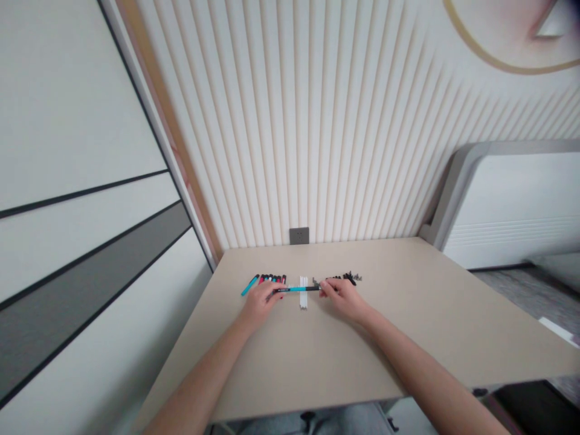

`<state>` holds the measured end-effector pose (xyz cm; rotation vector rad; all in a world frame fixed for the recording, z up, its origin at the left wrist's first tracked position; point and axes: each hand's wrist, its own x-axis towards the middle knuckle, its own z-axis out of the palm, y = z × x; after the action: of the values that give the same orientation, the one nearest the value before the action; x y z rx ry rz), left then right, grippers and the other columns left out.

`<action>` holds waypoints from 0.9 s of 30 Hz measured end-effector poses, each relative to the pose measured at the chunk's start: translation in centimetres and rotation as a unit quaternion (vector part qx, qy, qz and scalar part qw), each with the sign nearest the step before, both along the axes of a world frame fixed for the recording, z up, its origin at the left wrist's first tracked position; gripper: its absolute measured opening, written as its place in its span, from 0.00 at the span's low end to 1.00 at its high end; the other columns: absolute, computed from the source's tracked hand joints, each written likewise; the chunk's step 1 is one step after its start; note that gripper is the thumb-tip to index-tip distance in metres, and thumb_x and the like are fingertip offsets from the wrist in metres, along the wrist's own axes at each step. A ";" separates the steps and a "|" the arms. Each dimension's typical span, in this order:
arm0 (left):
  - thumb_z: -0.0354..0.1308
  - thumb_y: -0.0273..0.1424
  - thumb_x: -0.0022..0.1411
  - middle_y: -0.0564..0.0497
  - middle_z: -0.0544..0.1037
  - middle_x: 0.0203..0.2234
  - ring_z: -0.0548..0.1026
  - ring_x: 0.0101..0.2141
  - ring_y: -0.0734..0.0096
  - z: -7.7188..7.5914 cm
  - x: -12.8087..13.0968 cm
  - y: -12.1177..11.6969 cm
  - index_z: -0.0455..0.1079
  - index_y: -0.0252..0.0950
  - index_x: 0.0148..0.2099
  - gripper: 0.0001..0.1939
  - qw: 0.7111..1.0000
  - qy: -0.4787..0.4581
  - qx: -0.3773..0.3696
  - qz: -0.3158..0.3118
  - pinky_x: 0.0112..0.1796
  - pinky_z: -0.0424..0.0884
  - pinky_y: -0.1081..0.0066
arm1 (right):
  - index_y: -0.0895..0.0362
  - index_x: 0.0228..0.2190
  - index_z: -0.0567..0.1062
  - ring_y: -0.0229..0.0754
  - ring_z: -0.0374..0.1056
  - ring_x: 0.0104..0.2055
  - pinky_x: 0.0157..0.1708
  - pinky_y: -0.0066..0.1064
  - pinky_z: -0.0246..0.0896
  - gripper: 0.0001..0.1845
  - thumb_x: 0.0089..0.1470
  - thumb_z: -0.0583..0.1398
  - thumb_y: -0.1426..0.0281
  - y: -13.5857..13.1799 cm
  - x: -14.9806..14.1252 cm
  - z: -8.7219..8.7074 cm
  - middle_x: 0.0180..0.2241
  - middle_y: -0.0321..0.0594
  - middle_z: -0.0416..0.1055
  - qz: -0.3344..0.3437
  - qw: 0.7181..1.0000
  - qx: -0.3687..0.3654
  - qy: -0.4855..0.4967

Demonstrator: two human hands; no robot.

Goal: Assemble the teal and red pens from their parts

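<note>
A blue and black pen [297,289] lies level across the space between my two hands, just above the table. My left hand [263,299] is closed on its left end. At the black right end, my right hand [341,296] pinches it. Beneath the pen are several thin white sticks [303,301], laid side by side, that look like pen refills. Behind my left hand several blue and red pen barrels [273,278] stand in a row, with a single blue barrel [250,284] slanting at their left. Small black parts [350,278] sit behind my right hand, partly covered by it.
The beige table [290,362] reaches back to a ribbed white wall [290,121] with a dark socket [299,235]. A white cabinet [81,272] borders the left side. At the right is a grey and white headboard [512,199].
</note>
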<state>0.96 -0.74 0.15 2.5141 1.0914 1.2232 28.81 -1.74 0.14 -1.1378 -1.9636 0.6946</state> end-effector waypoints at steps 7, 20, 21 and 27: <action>0.55 0.33 0.66 0.51 0.80 0.33 0.77 0.33 0.70 -0.2 -0.2 0.1 0.74 0.40 0.43 0.08 1.000 -0.014 0.006 0.015 0.36 0.72 0.70 | 0.56 0.34 0.77 0.42 0.70 0.35 0.36 0.31 0.61 0.10 0.58 0.59 0.63 0.1 0.2 0.2 0.33 0.42 0.76 0.016 0.998 0.057 0.017; 0.56 0.33 0.65 0.50 0.80 0.33 0.77 0.32 0.69 0.0 -0.2 0.1 0.74 0.39 0.42 0.07 1.000 -0.002 0.001 0.000 0.36 0.72 0.69 | 0.56 0.34 0.77 0.42 0.69 0.34 0.41 0.36 0.57 0.15 0.62 0.54 0.62 -0.3 0.0 0.8 0.30 0.41 0.76 0.009 0.991 0.104 -0.079; 0.56 0.34 0.65 0.50 0.80 0.32 0.77 0.32 0.69 0.0 -0.2 0.1 0.74 0.39 0.42 0.07 1.000 -0.002 0.000 0.000 0.36 0.72 0.69 | 0.55 0.38 0.77 0.43 0.69 0.36 0.42 0.36 0.57 0.15 0.61 0.55 0.60 -0.3 0.0 0.7 0.34 0.42 0.76 0.011 0.992 0.106 -0.066; 0.57 0.34 0.65 0.49 0.80 0.34 0.77 0.34 0.68 -0.4 0.1 0.1 0.74 0.38 0.43 0.08 1.000 0.001 -0.016 -0.016 0.37 0.72 0.69 | 0.53 0.39 0.77 0.45 0.70 0.42 0.45 0.38 0.56 0.11 0.60 0.57 0.62 -0.3 -0.1 0.8 0.37 0.42 0.77 0.041 0.987 0.133 -0.076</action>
<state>1.02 -0.62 -0.21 2.4999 1.0586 1.1846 28.75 -2.05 0.92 -0.9761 -2.1663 0.3797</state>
